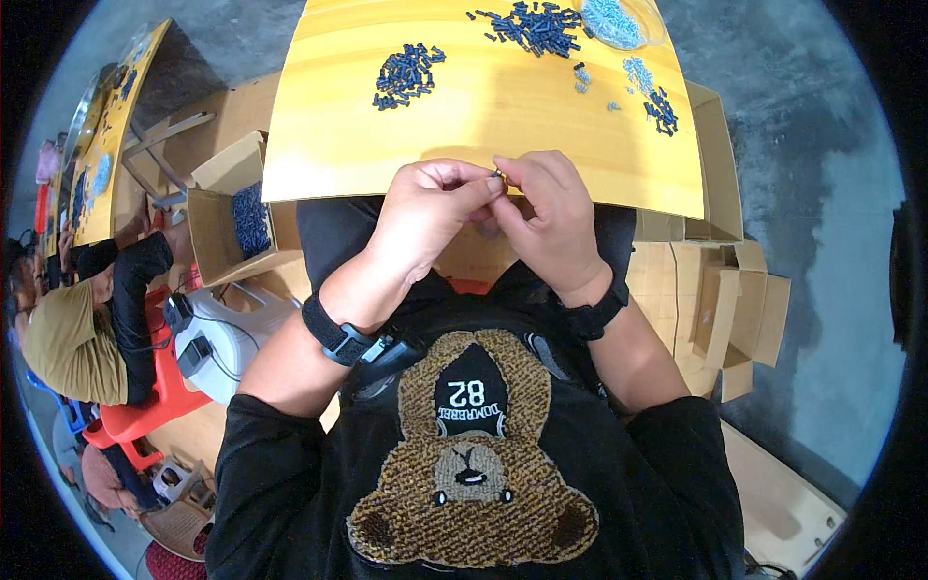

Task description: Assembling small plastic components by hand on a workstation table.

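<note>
My left hand (433, 208) and my right hand (553, 213) meet above the near edge of the yellow tabletop (329, 145). Between their fingertips is a small dark piece (499, 176), mostly covered by the fingers. Both hands are closed in a pinch on it; its exact kind is too small to make out. Beyond the left hand lies a pile of small black pieces (408, 77). A larger black pile (535, 29) is at the far side, beside a clear round dish of small light-blue pieces (616, 23).
At the right of the tabletop are loose light-blue pieces (638, 74) and more dark pieces (662, 112). A cardboard box of dark-blue pieces (250, 220) stands left of the table. Open cartons (739, 314) are on the right. Another person (72, 338) sits far left.
</note>
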Tool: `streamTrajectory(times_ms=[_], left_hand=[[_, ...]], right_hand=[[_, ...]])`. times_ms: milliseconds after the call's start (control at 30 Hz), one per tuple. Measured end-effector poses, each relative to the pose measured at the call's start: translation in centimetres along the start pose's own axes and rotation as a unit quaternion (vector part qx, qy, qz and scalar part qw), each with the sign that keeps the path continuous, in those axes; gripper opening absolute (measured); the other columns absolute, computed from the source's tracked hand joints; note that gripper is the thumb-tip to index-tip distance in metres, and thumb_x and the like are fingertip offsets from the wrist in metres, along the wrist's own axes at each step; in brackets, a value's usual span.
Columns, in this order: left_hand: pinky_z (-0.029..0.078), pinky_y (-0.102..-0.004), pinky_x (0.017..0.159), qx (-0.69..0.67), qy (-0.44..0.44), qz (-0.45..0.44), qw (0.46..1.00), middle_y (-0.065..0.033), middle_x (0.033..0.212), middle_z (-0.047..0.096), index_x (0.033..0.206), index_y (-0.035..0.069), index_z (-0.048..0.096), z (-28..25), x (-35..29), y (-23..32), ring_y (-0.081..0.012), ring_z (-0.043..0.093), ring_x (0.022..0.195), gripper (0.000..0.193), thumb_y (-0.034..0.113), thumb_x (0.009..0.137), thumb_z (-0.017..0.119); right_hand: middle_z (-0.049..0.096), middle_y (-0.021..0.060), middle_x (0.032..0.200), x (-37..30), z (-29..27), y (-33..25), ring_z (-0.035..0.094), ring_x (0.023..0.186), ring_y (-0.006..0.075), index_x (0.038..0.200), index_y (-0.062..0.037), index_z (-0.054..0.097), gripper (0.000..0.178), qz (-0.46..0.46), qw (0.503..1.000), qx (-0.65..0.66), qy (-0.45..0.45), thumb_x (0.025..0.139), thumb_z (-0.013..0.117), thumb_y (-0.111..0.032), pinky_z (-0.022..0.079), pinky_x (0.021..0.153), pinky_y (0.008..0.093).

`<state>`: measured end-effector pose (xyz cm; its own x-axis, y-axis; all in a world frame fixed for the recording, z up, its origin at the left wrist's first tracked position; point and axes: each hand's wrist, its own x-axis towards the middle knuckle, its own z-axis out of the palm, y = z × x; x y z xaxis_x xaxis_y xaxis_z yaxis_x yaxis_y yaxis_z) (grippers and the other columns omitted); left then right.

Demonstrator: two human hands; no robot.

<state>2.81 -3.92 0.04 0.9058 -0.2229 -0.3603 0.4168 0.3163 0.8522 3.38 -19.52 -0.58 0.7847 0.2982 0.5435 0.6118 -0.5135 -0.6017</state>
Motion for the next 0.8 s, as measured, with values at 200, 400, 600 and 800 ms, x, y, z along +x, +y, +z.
streamTrajectory(times_ms=[200, 400, 600, 800], left_hand=[[0.045, -0.0206, 0.06, 0.021, 0.022, 0.01, 0.999, -0.0044, 0.077, 0.066, 0.088, 0.0, 0.067, 0.6, -0.7, -0.2, -0.0089, 0.057, 0.064, 0.008, 0.005, 0.084, 0.063], [0.044, -0.0195, 0.059, 0.041, 0.036, -0.009, 0.998, -0.0038, 0.076, 0.065, 0.086, 0.0, 0.066, 0.6, -1.6, -1.3, -0.0076, 0.054, 0.06, 0.009, 0.007, 0.086, 0.06], [0.043, -0.0181, 0.058, -0.075, 0.056, -0.089, 0.992, 0.001, 0.077, 0.061, 0.088, 0.003, 0.062, 0.2, -1.9, -3.1, -0.0043, 0.05, 0.061, 0.011, 0.01, 0.09, 0.054], [0.046, -0.0175, 0.058, -0.155, 0.043, -0.116, 0.98, 0.0011, 0.08, 0.058, 0.096, 0.004, 0.057, -0.4, -1.2, -4.8, -0.0042, 0.05, 0.062, 0.009, 0.01, 0.092, 0.051]], right_hand=[[0.051, 0.0139, 0.077, 0.6, -0.9, -0.5, 0.051, 0.076, 0.0327, 0.086, 0.0002, 0.056, 0.02, -0.053, 0.997, -0.028, -0.045, 0.067, 0.061, -0.003, 0.044, 0.068, 0.0402], [0.052, 0.0146, 0.078, -0.9, -0.5, -0.7, 0.052, 0.077, 0.0334, 0.085, 0.0, 0.057, 0.02, -0.033, 0.995, -0.043, -0.079, 0.066, 0.062, -0.004, 0.044, 0.068, 0.0411], [0.054, 0.0155, 0.077, -3.0, 1.6, -0.1, 0.054, 0.078, 0.0344, 0.086, 0.0008, 0.058, 0.022, 0.047, 0.997, 0.036, -0.058, 0.065, 0.062, -0.004, 0.045, 0.069, 0.0415], [0.054, 0.0145, 0.074, -3.6, 2.4, 0.4, 0.054, 0.078, 0.0339, 0.082, -0.0009, 0.06, 0.017, 0.106, 0.99, 0.038, -0.081, 0.066, 0.062, -0.006, 0.044, 0.069, 0.0419]])
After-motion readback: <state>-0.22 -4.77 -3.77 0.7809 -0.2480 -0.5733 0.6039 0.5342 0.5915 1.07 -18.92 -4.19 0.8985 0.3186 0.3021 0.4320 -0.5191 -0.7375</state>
